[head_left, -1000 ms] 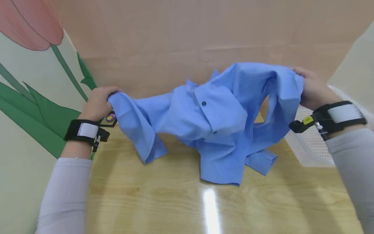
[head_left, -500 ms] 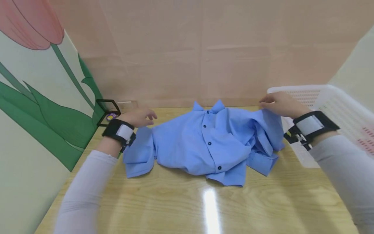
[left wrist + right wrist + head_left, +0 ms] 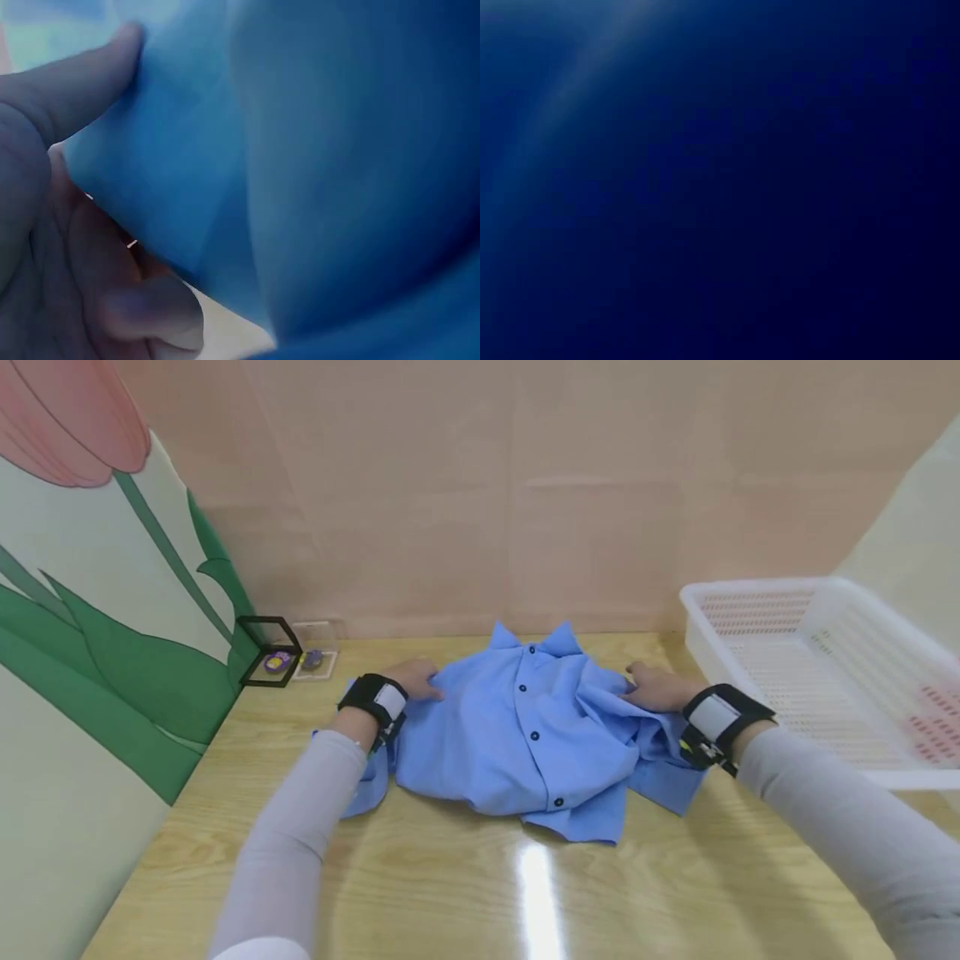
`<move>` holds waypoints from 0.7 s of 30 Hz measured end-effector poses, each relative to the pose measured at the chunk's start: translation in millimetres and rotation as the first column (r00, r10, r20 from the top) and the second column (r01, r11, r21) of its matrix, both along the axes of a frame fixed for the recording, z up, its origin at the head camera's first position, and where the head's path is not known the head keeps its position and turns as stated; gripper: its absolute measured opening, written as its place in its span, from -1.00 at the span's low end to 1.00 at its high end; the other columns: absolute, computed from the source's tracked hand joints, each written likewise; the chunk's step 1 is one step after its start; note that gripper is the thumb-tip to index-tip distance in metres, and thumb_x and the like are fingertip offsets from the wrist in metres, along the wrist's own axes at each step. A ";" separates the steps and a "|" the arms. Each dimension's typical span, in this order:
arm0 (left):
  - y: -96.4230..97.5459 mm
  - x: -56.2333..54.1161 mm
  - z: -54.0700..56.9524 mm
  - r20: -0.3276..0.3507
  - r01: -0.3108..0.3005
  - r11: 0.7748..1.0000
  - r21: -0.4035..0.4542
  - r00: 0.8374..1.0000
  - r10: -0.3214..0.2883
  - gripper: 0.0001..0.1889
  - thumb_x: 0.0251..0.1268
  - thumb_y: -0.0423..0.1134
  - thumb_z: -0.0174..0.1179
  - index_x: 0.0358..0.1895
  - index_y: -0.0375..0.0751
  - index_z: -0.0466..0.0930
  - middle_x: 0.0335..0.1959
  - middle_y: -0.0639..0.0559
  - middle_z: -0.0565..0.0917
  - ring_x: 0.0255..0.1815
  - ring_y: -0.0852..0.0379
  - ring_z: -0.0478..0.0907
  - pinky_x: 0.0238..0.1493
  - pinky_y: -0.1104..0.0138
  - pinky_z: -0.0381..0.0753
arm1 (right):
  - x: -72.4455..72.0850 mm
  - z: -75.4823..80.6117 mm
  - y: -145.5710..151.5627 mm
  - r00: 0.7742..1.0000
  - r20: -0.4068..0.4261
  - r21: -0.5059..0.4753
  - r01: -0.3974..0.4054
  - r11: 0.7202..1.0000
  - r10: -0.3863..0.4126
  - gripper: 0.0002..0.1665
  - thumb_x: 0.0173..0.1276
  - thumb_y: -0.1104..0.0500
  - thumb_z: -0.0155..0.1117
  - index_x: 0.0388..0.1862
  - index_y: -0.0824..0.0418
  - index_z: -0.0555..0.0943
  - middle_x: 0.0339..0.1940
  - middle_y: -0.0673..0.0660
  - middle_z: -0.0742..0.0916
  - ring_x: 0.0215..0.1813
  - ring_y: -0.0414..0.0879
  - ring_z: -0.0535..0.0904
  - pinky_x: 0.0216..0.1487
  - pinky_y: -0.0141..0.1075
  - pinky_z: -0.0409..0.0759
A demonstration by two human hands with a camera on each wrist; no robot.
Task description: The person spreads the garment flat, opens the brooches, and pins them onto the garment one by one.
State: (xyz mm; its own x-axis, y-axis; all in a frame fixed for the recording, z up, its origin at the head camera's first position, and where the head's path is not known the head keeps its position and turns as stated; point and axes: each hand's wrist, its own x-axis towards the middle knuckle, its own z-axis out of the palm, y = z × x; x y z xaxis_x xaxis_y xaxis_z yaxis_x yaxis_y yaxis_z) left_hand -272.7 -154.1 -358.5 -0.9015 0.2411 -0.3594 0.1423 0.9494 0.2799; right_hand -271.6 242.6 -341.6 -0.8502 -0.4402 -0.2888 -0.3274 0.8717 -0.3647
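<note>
A light blue button-up shirt (image 3: 495, 735) lies front side up on the wooden table, its collar points toward the back wall and dark buttons down the middle. My left hand (image 3: 412, 678) grips it at the left shoulder edge. Up close in the left wrist view, the thumb lies over the blue cloth (image 3: 187, 150) and the fingers curl below its edge. At the opposite shoulder my right hand (image 3: 660, 687) pinches the cloth, thumb on the near side. Dark blue cloth (image 3: 705, 187) fills the right wrist view and hides that hand. Both sleeves lie bunched beneath the wrists.
A white perforated plastic basket (image 3: 795, 672) stands to the right of the shirt. At the back left sit a small black-framed case (image 3: 270, 652) and a clear case (image 3: 315, 652), each with a small round item. A brown-covered wall (image 3: 510, 510) closes off the back.
The shirt, held up by its sleeves a second ago, has come down onto the table. Both hands have let go of the sleeves and moved inward to the shoulders.
</note>
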 end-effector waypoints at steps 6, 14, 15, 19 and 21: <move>-26.4 14.0 8.1 0.127 -0.077 0.995 -0.058 0.988 0.084 -0.45 0.27 0.01 0.33 0.14 -0.36 0.54 -0.01 -0.15 0.64 -0.08 -0.01 0.55 0.08 0.16 0.55 | -7.3 -21.7 12.8 1.000 0.027 -0.091 -0.006 0.996 0.009 -0.67 0.42 0.07 0.16 -0.47 0.27 0.60 -0.51 0.02 0.60 -0.40 -0.10 0.51 -0.33 -0.29 0.45; -54.2 51.3 45.6 0.079 0.092 0.993 0.076 0.992 -0.098 -0.76 0.40 -0.14 0.19 -0.33 -0.27 0.52 -0.44 0.07 0.41 -0.40 0.15 0.38 -0.31 0.36 0.38 | 26.2 25.8 20.0 0.964 -0.242 -0.167 0.071 0.983 -0.111 -0.60 0.50 0.10 0.12 -0.49 0.32 0.57 -0.69 -0.03 0.37 -0.55 -0.12 0.32 -0.49 -0.29 0.28; -56.1 56.9 55.5 0.059 0.103 0.991 0.083 0.992 -0.108 -0.76 0.41 -0.14 0.18 -0.36 -0.23 0.49 -0.46 0.08 0.38 -0.42 0.16 0.36 -0.33 0.36 0.37 | 32.9 37.5 19.6 0.951 -0.277 -0.177 0.090 0.980 -0.138 -0.59 0.50 0.09 0.13 -0.52 0.32 0.54 -0.69 -0.02 0.35 -0.56 -0.12 0.30 -0.51 -0.28 0.25; -62.2 78.4 97.2 -0.069 0.140 0.983 0.117 0.989 -0.132 -0.73 0.43 -0.14 0.16 -0.44 -0.17 0.42 -0.51 0.09 0.36 -0.47 0.15 0.36 -0.37 0.33 0.38 | 54.2 77.4 22.3 0.905 -0.368 -0.270 0.117 0.956 -0.214 -0.56 0.50 0.10 0.16 -0.59 0.28 0.45 -0.70 -0.01 0.30 -0.60 -0.13 0.24 -0.56 -0.27 0.18; -64.9 89.4 117.7 -0.161 0.159 0.979 0.124 0.977 -0.139 -0.76 0.45 -0.16 0.15 -0.40 -0.18 0.47 -0.46 0.06 0.45 -0.44 0.13 0.41 -0.33 0.30 0.42 | 62.1 92.4 24.6 0.887 -0.398 -0.305 0.113 0.946 -0.235 -0.58 0.51 0.09 0.16 -0.57 0.26 0.47 -0.71 -0.03 0.27 -0.62 -0.16 0.20 -0.57 -0.26 0.15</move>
State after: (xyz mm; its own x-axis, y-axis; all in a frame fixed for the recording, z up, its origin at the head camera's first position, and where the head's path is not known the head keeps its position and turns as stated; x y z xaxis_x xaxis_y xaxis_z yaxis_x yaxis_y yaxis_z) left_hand -183.3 -219.0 -240.8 -0.8929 0.4139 -0.1773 0.3296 0.8691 0.3689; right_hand -209.6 267.2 -249.2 -0.9332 -0.2816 0.2231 -0.3549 0.8190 -0.4509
